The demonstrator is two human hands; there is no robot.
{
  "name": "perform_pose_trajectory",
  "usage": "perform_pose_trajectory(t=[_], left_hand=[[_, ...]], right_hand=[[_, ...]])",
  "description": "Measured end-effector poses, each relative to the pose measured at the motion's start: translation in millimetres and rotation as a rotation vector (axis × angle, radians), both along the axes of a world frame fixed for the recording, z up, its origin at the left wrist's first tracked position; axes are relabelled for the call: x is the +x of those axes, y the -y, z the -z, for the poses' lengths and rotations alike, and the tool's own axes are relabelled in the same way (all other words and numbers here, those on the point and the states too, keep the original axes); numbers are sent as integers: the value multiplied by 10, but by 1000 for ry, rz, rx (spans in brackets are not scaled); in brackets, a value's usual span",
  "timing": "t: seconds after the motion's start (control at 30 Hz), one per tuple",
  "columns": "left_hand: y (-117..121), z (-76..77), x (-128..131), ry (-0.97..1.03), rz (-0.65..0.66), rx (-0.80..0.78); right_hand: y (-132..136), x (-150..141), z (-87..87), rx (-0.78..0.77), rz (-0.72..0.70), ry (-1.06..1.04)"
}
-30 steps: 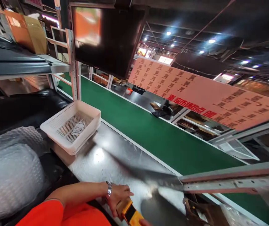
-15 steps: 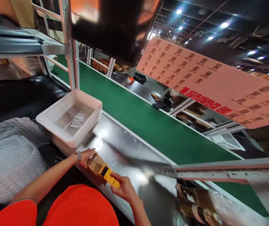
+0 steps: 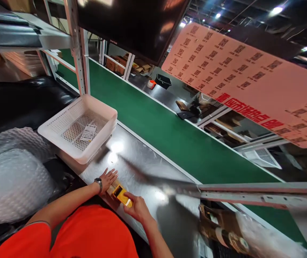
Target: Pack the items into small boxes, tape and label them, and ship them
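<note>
My left hand (image 3: 107,180), with a metal watch on its wrist, lies on a small brown cardboard box (image 3: 111,189). Its fingers are stretched out over the box's far end. In my right hand (image 3: 139,208) is a yellow handheld device (image 3: 123,197) with a dark window at its front end. The device's front meets or hangs just over the box's near right part; contact cannot be made out. Hand and device cover much of the box, which is near the front edge of the shiny metal table (image 3: 148,172).
A white perforated basket (image 3: 100,147) holding a printed label (image 3: 88,132) stands to the left. Bubble wrap (image 3: 14,179) bulges beside it. Behind the table runs a green conveyor belt (image 3: 153,122). A metal rail (image 3: 250,190) crosses at right; a monitor (image 3: 132,28) and a code-covered board (image 3: 223,79) hang above.
My left hand has shifted from the box's side onto its top, fingers now stretched out. My right hand and the yellow device have moved slightly left. The view has tilted a little.
</note>
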State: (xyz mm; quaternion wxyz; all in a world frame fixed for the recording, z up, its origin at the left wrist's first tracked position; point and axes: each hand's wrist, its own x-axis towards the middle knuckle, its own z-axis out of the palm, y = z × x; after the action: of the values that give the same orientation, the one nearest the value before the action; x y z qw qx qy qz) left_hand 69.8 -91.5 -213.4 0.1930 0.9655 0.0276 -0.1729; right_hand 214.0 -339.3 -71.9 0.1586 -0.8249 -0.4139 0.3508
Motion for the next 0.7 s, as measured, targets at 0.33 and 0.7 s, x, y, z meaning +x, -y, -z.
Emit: perform_pose_trajectory(t=[0.33, 0.7], left_hand=[[20, -20, -6, 8, -50, -44], [191, 52, -20, 275, -408, -401]], right_hand=[[110, 105, -38, -234, 41, 51], [806, 588, 360, -217, 497, 422]])
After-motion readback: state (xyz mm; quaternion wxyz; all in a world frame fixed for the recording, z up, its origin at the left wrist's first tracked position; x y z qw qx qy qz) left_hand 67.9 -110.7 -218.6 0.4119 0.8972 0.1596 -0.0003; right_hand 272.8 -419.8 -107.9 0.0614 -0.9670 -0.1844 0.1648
